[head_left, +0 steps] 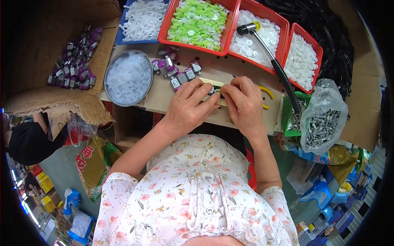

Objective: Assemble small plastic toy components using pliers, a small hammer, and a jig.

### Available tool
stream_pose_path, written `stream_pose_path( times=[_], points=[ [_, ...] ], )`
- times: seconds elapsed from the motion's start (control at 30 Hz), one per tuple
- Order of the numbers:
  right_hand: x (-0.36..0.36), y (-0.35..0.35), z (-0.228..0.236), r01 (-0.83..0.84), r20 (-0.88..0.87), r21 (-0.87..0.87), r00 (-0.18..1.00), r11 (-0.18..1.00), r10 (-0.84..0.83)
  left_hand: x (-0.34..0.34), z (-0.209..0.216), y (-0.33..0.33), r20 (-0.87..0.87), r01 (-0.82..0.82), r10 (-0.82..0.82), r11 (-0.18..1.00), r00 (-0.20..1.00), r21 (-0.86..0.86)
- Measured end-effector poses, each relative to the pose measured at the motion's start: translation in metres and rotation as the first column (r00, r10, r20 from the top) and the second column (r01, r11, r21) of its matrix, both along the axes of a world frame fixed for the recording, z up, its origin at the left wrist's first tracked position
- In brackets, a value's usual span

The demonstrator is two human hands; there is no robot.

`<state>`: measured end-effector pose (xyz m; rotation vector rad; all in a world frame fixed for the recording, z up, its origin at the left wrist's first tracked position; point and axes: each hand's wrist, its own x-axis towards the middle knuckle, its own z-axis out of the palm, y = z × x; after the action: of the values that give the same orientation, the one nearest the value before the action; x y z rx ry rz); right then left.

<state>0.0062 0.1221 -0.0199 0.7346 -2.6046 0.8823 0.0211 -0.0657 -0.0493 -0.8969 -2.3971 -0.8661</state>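
Note:
Over the bench, my left hand pinches the left part of a pale yellow plastic housing with a dark inside. From the other side my right hand closes its fingertips at the housing's right part. A small greenish part shows between the fingertips; its kind is partly hidden. Just beyond my left hand lie several small silver motors with purple ends. Yellow-handled pliers lie by my right hand, partly hidden behind it.
Red bins hold green-and-white plastic parts and white parts. A hammer leans across them. At left are a round dish of translucent stuff and a cardboard box with motors; at right, a bag of metal pieces.

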Motion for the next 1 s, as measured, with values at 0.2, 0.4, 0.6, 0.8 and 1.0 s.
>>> stream_pose_path(
  times=[0.2,0.4,0.6,0.8,1.0],
  points=[
    [0.000,0.002,0.000,0.023,0.047,-0.062,0.999,0.998,-0.020,0.003,0.003,0.001,-0.013,-0.040,0.039,0.995,0.999,-0.092],
    [0.021,0.031,0.023,0.134,0.065,-0.096,0.990,0.986,-0.128,0.000,0.008,0.000,-0.028,-0.019,0.016,0.991,0.999,-0.131],
    [0.066,0.115,0.046,0.534,0.036,-0.032,0.845,0.845,-0.533,-0.019,0.029,-0.002,0.092,0.082,-0.077,0.995,0.993,-0.051],
    [0.075,0.146,0.023,0.571,0.137,0.312,0.764,0.759,-0.631,-0.083,0.052,0.032,-0.043,0.105,-0.103,0.993,0.994,0.056],
    [0.067,0.151,0.023,0.559,0.122,0.314,0.778,0.767,-0.617,-0.137,0.049,0.056,-0.139,0.066,-0.110,0.955,0.984,-0.290]
  ],
)
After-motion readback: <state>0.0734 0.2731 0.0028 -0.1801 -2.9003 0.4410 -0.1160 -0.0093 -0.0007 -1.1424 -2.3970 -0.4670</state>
